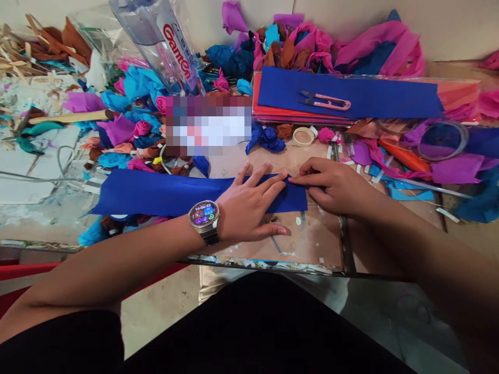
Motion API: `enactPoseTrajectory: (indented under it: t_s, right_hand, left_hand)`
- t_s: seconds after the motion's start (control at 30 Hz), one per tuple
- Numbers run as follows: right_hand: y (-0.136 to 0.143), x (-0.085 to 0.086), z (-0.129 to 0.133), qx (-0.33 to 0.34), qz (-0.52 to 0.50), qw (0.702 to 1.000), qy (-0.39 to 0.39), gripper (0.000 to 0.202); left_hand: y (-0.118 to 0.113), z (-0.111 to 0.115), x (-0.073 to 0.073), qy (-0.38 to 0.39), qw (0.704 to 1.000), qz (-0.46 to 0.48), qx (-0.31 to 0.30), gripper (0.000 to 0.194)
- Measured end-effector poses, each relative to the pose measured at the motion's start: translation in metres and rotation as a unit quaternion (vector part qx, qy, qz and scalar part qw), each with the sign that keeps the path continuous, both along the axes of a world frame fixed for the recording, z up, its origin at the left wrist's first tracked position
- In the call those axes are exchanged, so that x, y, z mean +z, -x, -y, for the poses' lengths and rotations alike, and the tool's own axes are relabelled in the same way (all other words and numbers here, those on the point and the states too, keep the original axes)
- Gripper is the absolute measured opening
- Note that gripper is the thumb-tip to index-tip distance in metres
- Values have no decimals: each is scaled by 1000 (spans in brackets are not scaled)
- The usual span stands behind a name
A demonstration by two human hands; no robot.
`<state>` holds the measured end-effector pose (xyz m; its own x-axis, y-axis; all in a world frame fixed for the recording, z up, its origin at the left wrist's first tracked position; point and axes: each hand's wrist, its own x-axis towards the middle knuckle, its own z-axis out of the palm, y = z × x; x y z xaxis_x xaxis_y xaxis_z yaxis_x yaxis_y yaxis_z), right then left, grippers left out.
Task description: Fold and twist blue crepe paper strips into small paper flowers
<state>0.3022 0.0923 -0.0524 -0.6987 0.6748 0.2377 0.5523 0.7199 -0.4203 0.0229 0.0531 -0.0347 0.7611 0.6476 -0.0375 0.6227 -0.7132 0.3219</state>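
A long blue crepe paper strip [163,193] lies across the work board, its right end near the middle. My left hand [249,200] rests flat on it with the fingers spread. At the strip's upper edge, just past my left fingertips, my right hand [331,187] has its fingers curled, with one fingertip on the paper. Whether paper is folded under that fingertip is too small to tell. Farther back, pink-handled thread snips [324,101] lie on a second blue strip [393,97], which rests on a stack of red sheets [255,106].
A roll of tape [303,136] sits behind my hands, and a larger clear roll [443,140] stands at right. A plastic bottle [156,47] leans at the back left. Coloured paper scraps and small rolled buds [142,128] crowd both sides. Wooden sticks [15,59] lie far left.
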Motion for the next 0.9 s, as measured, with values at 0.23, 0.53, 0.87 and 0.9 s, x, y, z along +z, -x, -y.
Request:
enactPoseTrajectory:
  t_s: [0.23,0.53,0.87,0.9]
  right_hand:
    - [-1,2,-1,11,8,1000,-11,43]
    - [0,2,-2,13,7,1000,-1,44]
    - [-3,2,-3,9,17,1000,-2,43]
    - [-3,2,-3,9,18,1000,-1,43]
  left_hand:
    - [3,-2,0,0,1000,-6,5,102]
    - [2,-3,-2,-4,1000,-5,10,103]
    - [2,-4,-8,-17,1000,-6,3,108]
    - [2,-4,-8,-17,1000,-7,2,106]
